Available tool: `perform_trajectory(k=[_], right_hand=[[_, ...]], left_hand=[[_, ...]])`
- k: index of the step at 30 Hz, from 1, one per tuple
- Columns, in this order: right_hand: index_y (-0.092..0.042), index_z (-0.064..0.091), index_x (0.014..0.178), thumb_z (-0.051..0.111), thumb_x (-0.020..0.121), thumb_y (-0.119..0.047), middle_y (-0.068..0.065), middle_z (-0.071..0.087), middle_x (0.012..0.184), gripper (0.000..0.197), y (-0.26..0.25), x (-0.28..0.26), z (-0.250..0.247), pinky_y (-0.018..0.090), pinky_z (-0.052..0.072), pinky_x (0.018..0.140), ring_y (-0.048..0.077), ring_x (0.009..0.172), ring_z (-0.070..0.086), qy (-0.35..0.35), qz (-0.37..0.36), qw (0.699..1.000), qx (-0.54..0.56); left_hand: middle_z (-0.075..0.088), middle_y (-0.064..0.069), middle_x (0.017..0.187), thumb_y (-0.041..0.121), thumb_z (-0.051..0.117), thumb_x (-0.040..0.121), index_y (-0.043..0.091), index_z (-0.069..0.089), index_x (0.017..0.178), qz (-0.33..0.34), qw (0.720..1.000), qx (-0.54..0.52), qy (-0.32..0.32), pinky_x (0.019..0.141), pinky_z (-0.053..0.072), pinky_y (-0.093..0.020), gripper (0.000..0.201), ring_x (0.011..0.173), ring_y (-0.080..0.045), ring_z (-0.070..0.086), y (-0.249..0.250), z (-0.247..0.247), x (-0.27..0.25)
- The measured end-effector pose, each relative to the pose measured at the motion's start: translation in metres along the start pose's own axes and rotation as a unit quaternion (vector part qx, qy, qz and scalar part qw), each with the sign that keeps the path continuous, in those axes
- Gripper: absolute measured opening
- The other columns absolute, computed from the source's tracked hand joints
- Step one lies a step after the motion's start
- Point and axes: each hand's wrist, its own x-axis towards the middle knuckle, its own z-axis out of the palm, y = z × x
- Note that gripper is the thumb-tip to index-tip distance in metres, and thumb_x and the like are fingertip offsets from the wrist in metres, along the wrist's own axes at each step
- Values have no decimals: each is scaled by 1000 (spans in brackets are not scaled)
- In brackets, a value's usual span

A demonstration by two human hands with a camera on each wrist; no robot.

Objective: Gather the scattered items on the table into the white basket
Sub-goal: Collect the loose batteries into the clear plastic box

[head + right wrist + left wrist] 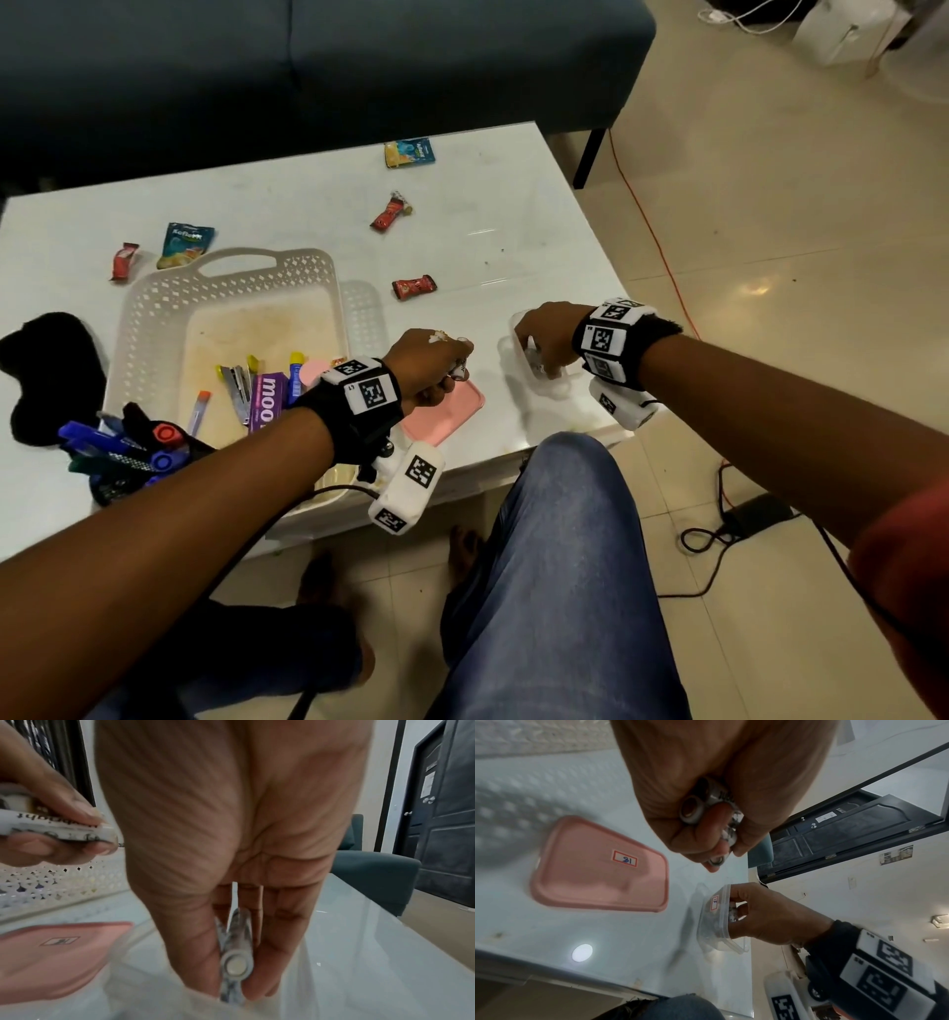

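Observation:
The white basket (154, 318) sits left of centre on the table and holds pens, a stapler and a purple box. My left hand (452, 372) hovers over a pink lid (452, 416) and grips several white printed cylinders (706, 807) that look like batteries. My right hand (539, 360) reaches into a clear plastic container (513, 354) at the table's right front. Its thumb and fingers pinch more of the same cylinders (235, 959). The container (711, 935) carries a small red-framed label. The container's other contents are hidden by my hand.
Red candy wrappers (413, 287) (390, 210) (123, 261) and two snack packets (186, 245) (409, 152) lie scattered on the white table (513, 226). A black cloth (49, 370) and a holder of markers (128, 452) stand at the left. A dark sofa (308, 77) lies beyond.

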Motion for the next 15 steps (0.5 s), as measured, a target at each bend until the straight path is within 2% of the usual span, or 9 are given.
perform_trajectory(k=[3,8,11,13,15], right_hand=[[-22,62,121,73,75,-4,2,63,113,51,1,-3,-5,28,43,75,26,104,60,5,-16,1000,-1],[-22,69,100,60,76,0,4,68,106,34,5,-6,-11,33,52,80,26,97,63,66,-26,997,24],[-20,69,95,59,75,-1,1,70,102,30,3,-9,-8,29,49,76,24,96,63,69,-39,997,11],[-26,67,92,58,74,-4,-2,70,102,29,3,-9,-4,30,51,77,24,94,63,82,-34,996,9],[-31,67,95,55,75,-7,-5,67,104,33,5,-8,-3,31,51,77,23,95,63,118,-12,993,9]], left_hand=[[52,-6,62,19,56,91,13,50,78,2,1000,2,-7,39,23,-13,16,47,-14,38,1,4,-1],[53,-6,63,20,56,92,12,51,78,1,1000,3,-14,37,24,-12,17,48,-13,39,0,9,-3],[53,-7,64,20,56,92,12,51,75,2,1000,3,-14,36,24,-11,19,48,-13,39,-1,8,-3],[52,-7,64,19,56,92,12,50,74,4,1000,3,-14,37,23,-11,20,48,-14,38,-1,7,-2],[52,-8,65,18,56,92,12,50,75,5,1000,1,-12,38,22,-12,19,48,-14,38,-1,5,-2]])
